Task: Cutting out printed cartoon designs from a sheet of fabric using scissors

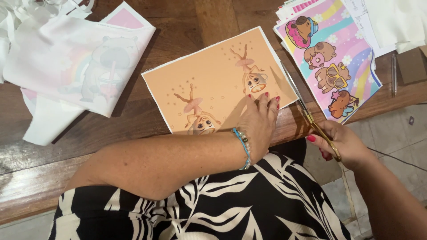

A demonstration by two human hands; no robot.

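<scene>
An orange printed sheet (213, 75) with two cartoon ballerina figures lies on the wooden table (187, 26). My left hand (260, 120) presses flat on its near right corner, fingers spread, a beaded bracelet on the wrist. My right hand (344, 144) grips the gold handles of a pair of scissors (304, 109). The long blades run along the sheet's right edge, at the table's front edge.
A stack of colourful sheets with cartoon animals (331, 58) lies at the right. White printed fabric pieces (75, 62) are heaped at the left. A pen (394, 73) and a brown card (411, 64) sit far right. Tiled floor shows beyond the table edge.
</scene>
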